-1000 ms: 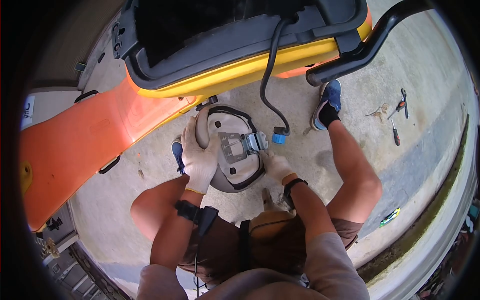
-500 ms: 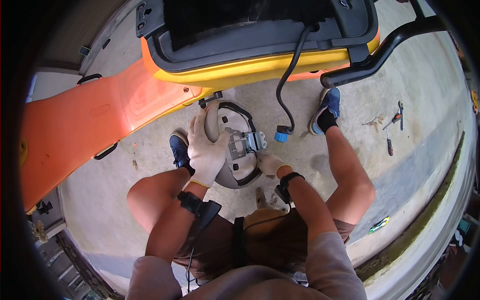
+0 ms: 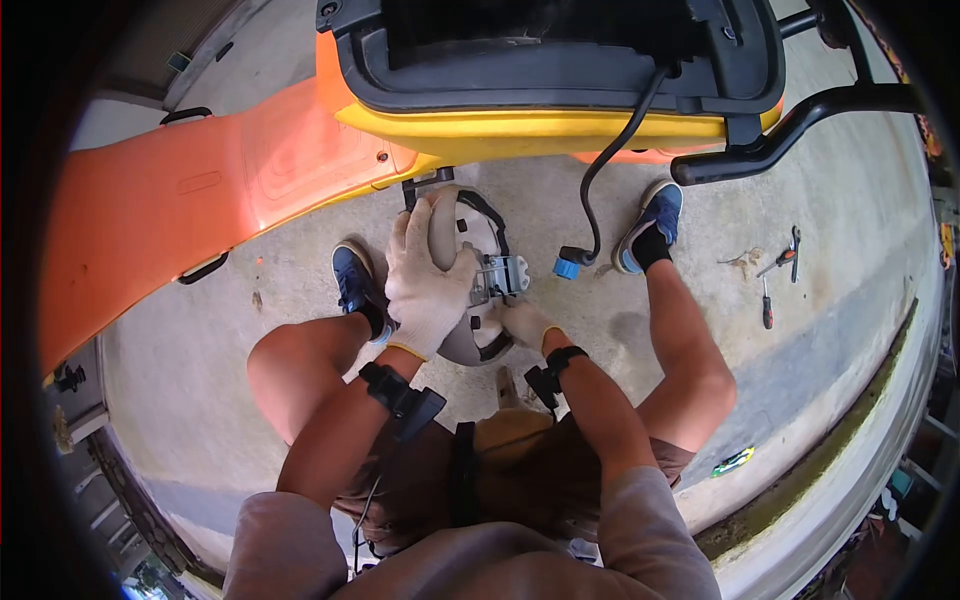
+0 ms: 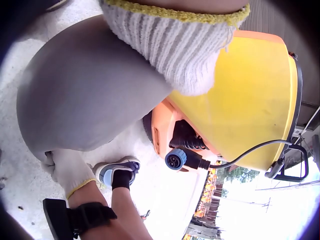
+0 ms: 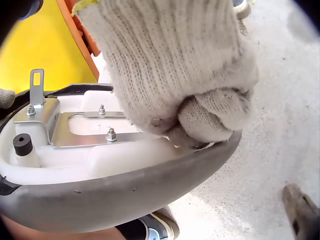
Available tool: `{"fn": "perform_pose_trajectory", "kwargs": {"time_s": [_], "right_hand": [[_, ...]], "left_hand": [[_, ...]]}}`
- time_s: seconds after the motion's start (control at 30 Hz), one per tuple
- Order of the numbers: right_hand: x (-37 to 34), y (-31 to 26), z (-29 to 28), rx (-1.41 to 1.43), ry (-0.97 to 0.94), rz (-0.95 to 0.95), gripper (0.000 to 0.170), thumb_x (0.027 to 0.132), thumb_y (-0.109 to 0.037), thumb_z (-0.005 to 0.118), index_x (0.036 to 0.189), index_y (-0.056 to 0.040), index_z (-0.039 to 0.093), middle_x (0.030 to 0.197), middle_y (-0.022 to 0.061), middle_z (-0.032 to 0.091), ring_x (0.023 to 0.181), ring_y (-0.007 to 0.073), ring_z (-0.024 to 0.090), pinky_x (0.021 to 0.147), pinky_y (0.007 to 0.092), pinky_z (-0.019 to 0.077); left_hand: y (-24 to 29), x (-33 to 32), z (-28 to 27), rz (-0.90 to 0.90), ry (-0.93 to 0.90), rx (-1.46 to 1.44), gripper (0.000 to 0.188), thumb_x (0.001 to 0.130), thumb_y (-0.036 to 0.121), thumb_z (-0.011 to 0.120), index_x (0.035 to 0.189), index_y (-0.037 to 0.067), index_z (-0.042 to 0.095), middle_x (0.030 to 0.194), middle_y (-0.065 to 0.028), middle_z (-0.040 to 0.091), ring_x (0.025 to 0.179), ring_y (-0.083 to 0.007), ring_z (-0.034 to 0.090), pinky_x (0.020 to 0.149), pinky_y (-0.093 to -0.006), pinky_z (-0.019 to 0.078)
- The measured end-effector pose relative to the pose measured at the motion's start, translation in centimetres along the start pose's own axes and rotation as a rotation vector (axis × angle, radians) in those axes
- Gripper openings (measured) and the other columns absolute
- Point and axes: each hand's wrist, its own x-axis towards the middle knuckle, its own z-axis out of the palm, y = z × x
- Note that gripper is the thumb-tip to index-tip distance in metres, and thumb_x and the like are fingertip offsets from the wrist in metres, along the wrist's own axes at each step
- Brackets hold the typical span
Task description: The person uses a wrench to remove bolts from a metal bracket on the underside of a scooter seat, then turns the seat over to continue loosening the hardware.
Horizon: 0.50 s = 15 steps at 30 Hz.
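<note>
A grey padded seat (image 3: pixel 465 345) is held tilted between the person's knees, its white underside and metal bracket (image 3: pixel 508 273) facing right. The gloved left hand (image 3: pixel 425 290) grips its left side, fingers spread over the padding and thumb towards the underside. At the lower right rim is the gloved right hand (image 3: pixel 526 324). In the right wrist view, the right hand (image 5: pixel 190 75) has curled fingers pinching the rim of the seat (image 5: pixel 120 200), beside the bolted metal plate (image 5: pixel 100 140). The left wrist view shows the smooth grey cover (image 4: pixel 90 90); the left fingertips are hidden there.
An orange and yellow vehicle body (image 3: pixel 540 132) stands just beyond the seat, with a black bar (image 3: pixel 800 140) at right. A cable with a blue connector (image 3: pixel 566 269) hangs from it. Screwdriver (image 3: pixel 767 305) and ratchet (image 3: pixel 795 252) lie on the concrete at right. A paw shows below the seat.
The seat has tilted more edge-on to the head view, both hands staying on it. The right hand has shifted along the lower rim. The vehicle appears farther right as the head view moves.
</note>
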Motion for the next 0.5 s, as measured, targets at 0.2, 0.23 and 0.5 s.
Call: {"fn": "perform_pose_trajectory", "kwargs": {"time_s": [0.2,0.23,0.5], "right_hand": [[3.7,0.7,0.0,-0.067,-0.118,0.133,0.036,0.097,-0.021,0.051,0.119,0.0049,0.062,0.086,0.0177,0.067,0.063,0.027,0.064,0.053,0.0445,0.048],[3.7,0.5,-0.5,0.044,-0.146,0.075,0.03,0.096,-0.019,0.05,0.106,0.0047,0.064,0.081,0.0159,0.065,0.061,0.0271,0.061,0.052,0.043,0.0466],[3.4,1.3,0.7,0.6,-0.117,0.189,0.018,0.094,-0.019,0.051,0.091,-0.0041,0.061,0.072,0.0117,0.057,0.054,0.0234,0.053,0.046,0.0388,0.0408]], "left_hand": [[-1.5,-0.8,-0.4,0.023,-0.045,-0.015,0.081,0.083,0.026,0.073,0.156,0.013,0.04,0.152,-0.0266,0.041,0.14,-0.0442,0.042,0.115,-0.0482,0.0408],[-1.7,-1.4,-0.2,0.061,-0.016,0.038,0.082,0.082,0.025,0.073,0.156,0.012,0.04,0.152,-0.0265,0.041,0.141,-0.0445,0.042,0.116,-0.0483,0.0401],[-4.2,-3.0,-1.2,0.071,0.009,-0.027,0.077,0.085,0.018,0.069,0.155,0.011,0.04,0.156,-0.0208,0.04,0.144,-0.0394,0.042,0.115,-0.0436,0.043]]}}
